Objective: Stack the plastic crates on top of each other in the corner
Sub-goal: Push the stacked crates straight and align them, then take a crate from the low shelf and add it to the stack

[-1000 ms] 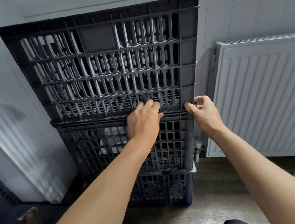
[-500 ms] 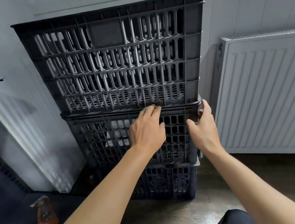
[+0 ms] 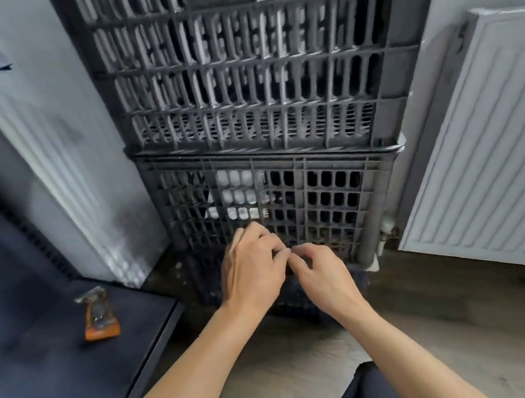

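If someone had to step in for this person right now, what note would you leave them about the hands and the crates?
Left hand: loosely curled, holding nothing, in front of the lower part of the stack.
Right hand: also curled and empty, close beside the left; whether either touches a crate is unclear.
Crates: top crate sits on the middle crate, which sits on a bottom crate mostly hidden behind the hands. The stack stands in the corner next to the radiator.
Done: three crates stacked.
Left: no other crate is in view; perhaps just check the stack sits square.
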A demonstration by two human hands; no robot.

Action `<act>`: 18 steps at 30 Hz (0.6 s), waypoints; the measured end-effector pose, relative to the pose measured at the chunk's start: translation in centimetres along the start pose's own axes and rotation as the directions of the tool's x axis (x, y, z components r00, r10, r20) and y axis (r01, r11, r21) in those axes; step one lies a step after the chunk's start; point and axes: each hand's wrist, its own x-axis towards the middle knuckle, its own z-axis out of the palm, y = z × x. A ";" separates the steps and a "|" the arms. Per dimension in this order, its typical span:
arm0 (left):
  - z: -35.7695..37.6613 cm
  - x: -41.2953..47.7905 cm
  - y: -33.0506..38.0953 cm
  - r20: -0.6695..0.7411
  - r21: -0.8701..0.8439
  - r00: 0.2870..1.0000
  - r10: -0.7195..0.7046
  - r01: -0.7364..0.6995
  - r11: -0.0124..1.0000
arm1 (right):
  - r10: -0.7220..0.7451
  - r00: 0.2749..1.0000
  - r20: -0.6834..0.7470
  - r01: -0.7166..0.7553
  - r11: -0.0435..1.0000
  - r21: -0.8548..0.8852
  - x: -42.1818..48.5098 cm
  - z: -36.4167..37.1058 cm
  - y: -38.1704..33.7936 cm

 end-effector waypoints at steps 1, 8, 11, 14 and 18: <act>-0.3 -0.4 -0.8 0.003 0.016 0.999 -0.049 0.049 0.999 | -0.021 0.999 0.034 0.021 1.000 -0.001 0.0 0.9 -0.3; -3.9 -6.8 -8.2 0.103 0.150 0.911 -0.399 0.382 0.912 | -0.155 0.945 0.288 0.155 0.988 0.023 -1.0 7.7 -4.5; -7.0 -9.2 -9.6 0.167 0.204 0.850 -0.500 0.466 0.861 | -0.247 0.893 0.376 0.243 0.968 0.059 -2.1 11.1 -7.2; -11.1 -11.5 -10.3 0.104 0.248 0.832 -0.545 0.508 0.825 | -0.337 0.824 0.455 0.327 0.939 0.103 -3.8 14.2 -11.0; -16.3 -15.8 -11.9 -0.049 0.262 0.760 -0.648 0.636 0.726 | -0.463 0.698 0.546 0.433 0.881 0.193 -6.9 17.6 -15.7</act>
